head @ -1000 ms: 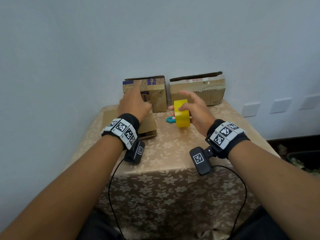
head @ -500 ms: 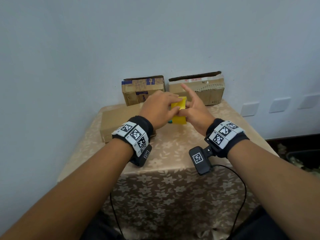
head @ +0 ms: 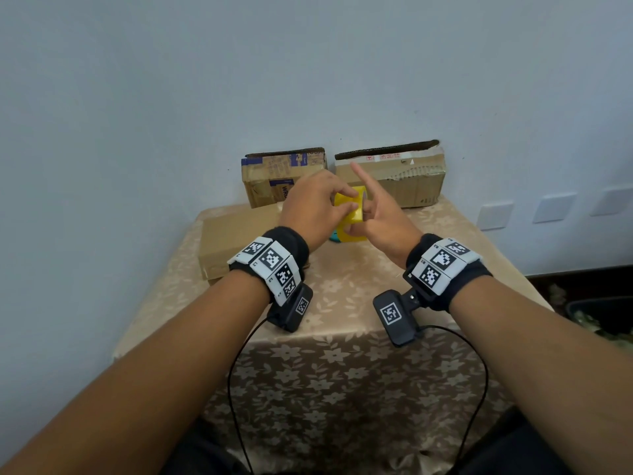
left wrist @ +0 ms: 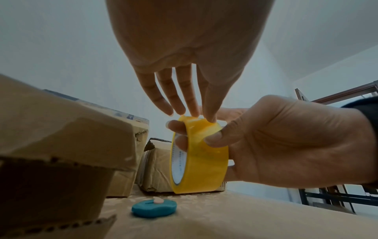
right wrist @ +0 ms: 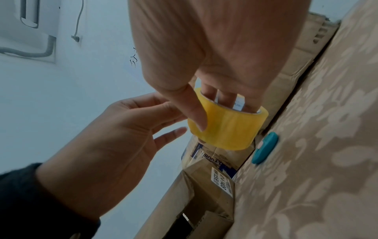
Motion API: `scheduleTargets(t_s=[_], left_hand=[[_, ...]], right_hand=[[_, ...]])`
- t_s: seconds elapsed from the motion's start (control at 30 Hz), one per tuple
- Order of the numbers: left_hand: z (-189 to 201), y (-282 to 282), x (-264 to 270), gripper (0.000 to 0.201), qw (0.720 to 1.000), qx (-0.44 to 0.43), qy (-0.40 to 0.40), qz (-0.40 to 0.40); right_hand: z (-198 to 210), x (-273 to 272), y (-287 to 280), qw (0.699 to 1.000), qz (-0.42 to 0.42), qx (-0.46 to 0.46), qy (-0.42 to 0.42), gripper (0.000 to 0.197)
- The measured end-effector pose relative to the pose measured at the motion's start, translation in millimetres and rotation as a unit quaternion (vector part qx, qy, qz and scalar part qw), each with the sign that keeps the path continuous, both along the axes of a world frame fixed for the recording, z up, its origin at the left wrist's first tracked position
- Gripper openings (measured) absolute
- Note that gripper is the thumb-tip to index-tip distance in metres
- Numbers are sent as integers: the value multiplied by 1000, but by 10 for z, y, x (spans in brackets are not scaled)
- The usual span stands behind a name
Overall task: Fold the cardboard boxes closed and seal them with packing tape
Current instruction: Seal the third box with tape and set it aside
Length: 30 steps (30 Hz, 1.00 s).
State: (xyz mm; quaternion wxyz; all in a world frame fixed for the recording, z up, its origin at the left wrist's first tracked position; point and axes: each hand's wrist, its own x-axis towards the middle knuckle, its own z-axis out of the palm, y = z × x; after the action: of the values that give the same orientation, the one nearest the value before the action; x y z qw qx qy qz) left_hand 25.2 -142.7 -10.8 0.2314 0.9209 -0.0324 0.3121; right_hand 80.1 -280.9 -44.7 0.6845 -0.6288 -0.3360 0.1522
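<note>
Head view showed the left hand had come off the flat box and joined the right hand at the yellow tape roll, held above the table. Right fingers went through the core, thumb clamped on the outside. Left fingertips lay straight on the top rim, likely hunting the tape end. Sealing not started; blue cutter sat unused below, and both rear boxes stood by the wall.
</note>
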Motion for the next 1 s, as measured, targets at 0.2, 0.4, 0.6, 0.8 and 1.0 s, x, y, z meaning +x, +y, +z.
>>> scheduleTargets(t_s=[0.2,0.4,0.6,0.8,1.0], left_hand=[[-11,-3,28,11,999,-48,4,13],[36,24,46,5,995,-90,8,34],[-20,-35,48,8,997,-54,30,48],[-7,-13,41,6,996,-61,26,52],[-7,6,49,5,995,-76,29,55]], right_hand=[[12,-25,-32,1000,-3,-10,-19,108],[61,-78,18,999,11,-24,-24,109],[16,-63,-3,999,31,-28,-11,114],[18,-51,24,999,29,-23,-19,112],[34,-48,22,998,19,-51,-40,116]])
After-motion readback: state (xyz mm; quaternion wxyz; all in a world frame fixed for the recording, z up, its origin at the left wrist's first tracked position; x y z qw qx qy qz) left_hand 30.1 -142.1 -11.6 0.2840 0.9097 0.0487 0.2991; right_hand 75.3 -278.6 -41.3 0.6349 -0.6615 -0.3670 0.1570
